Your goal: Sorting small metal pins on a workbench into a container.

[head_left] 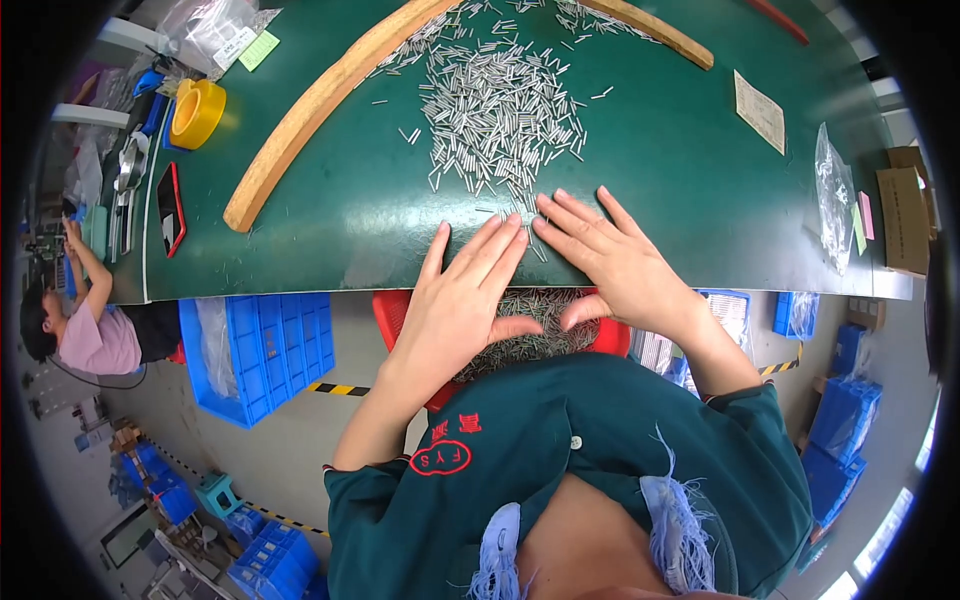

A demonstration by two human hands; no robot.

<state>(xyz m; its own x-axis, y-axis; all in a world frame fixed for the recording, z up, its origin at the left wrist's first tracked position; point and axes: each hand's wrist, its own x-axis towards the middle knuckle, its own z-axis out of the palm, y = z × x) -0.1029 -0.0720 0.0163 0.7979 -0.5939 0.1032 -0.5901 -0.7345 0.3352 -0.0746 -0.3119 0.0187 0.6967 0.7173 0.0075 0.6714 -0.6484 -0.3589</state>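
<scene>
A heap of small metal pins (500, 110) lies on the green tabletop (330, 220) in front of me. My left hand (468, 275) rests at the table's near edge with its fingers stretched out toward the heap's tip. Beside it, my right hand (612, 258) lies flat with its fingers spread. A few loose pins show between the two hands' fingertips. Both thumbs point inward over a red bin (392, 312) below the edge, which holds many more pins. Parts of the bin are hidden by my hands and forearms.
A long wooden strip (325, 100) flanks the heap on the left, a shorter wooden strip (655, 35) at the far right. Yellow tape (198, 113) and a red-edged phone (171, 210) lie left; a paper sheet (760, 110) right. A blue crate (260, 350) stands below; another person (95, 320) sits left.
</scene>
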